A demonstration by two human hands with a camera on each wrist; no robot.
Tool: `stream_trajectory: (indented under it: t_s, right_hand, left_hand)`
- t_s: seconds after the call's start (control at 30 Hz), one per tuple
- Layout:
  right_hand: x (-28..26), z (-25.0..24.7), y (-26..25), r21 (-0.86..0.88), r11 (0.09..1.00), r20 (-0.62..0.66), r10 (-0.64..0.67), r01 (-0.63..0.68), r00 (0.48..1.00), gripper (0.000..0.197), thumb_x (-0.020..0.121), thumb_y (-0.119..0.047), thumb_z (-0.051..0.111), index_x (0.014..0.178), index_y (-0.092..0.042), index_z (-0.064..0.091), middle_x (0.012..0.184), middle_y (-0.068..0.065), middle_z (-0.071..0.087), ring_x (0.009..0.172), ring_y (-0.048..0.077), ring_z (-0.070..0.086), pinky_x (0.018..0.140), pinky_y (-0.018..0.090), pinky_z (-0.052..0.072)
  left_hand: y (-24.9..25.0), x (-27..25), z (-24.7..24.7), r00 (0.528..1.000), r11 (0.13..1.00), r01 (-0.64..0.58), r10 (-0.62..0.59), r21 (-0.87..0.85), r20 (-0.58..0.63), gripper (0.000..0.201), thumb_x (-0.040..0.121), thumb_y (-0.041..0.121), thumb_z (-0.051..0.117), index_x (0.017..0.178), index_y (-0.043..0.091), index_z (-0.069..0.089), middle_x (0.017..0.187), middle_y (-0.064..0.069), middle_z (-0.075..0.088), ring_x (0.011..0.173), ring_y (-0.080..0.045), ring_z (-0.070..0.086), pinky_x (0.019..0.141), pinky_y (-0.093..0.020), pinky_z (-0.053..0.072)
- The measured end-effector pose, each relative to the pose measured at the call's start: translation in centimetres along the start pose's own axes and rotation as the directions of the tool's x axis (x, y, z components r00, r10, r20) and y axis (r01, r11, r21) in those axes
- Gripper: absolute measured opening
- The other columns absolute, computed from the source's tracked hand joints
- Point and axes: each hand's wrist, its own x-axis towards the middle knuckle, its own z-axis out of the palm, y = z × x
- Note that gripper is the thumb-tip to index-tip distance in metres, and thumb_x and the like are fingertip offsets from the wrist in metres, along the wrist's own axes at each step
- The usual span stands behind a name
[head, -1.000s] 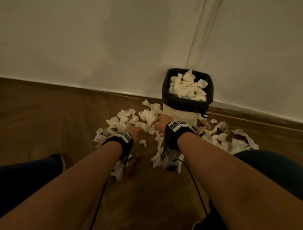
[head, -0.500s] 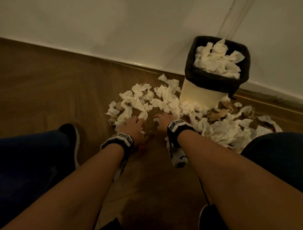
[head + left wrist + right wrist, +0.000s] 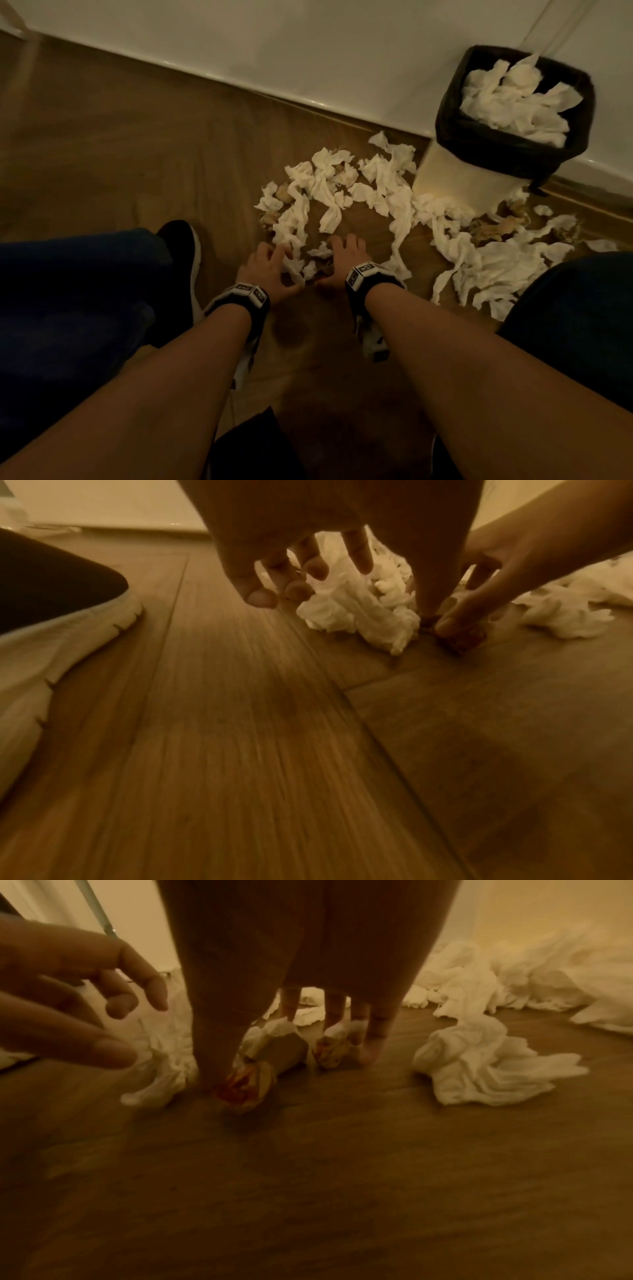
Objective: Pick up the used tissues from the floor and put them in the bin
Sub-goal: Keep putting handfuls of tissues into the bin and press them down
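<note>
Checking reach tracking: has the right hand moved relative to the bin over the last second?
Yes. The right hand has pulled back from the bin toward the person; floor tissues now lie between them.

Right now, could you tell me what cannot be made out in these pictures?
- bin: head view, heaped tissues hide its depth.
- right hand: right wrist view, palm blocks whether it has a grip on the scraps.
- red-stained wad: right wrist view, blurred; material unclear.
- shoe: cut off by left wrist view's edge.
</note>
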Motion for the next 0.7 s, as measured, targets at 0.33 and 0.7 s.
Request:
stream_trajectory:
  t_s: [0.33, 0.7]
  right_hand:
    - [0.0, 1.6, -0.4, 0.159, 0.987, 0.059, 0.018, -0.027, 0.998, 0.034, 0.092, -0.009, 0.051, 0.123, -0.022, 0.046, 0.146, 0.014, 0.016, 0.131, 0.048, 0.021, 0.1, 0.051, 0.038]
    - [0.1, 0.2, 1.3, 0.577, 0.808, -0.12, 0.227, -0.118, 0.967, 0.031, 0.083, -0.023, 0.07, 0.111, -0.011, 0.068, 0.104, 0.008, 0.065, 0.093, 0.021, 0.063, 0.08, 0.027, 0.048]
  left_hand:
    - [1.8, 0.3, 1.6, 0.999, 0.997, 0.021, -0.017, -0.079, 0.051, 0.075, 0.071, 0.041, 0.075, 0.131, 0.037, 0.031, 0.132, -0.005, 0.018, 0.11, -0.033, 0.051, 0.087, -0.046, 0.052]
    - [2.6, 1.9, 1.4, 0.992, 0.983, 0.121, -0.113, -0.14, 0.062, 0.03, 0.09, 0.017, 0.055, 0.119, 0.01, 0.056, 0.139, -0.012, 0.03, 0.116, -0.026, 0.047, 0.101, -0.033, 0.041]
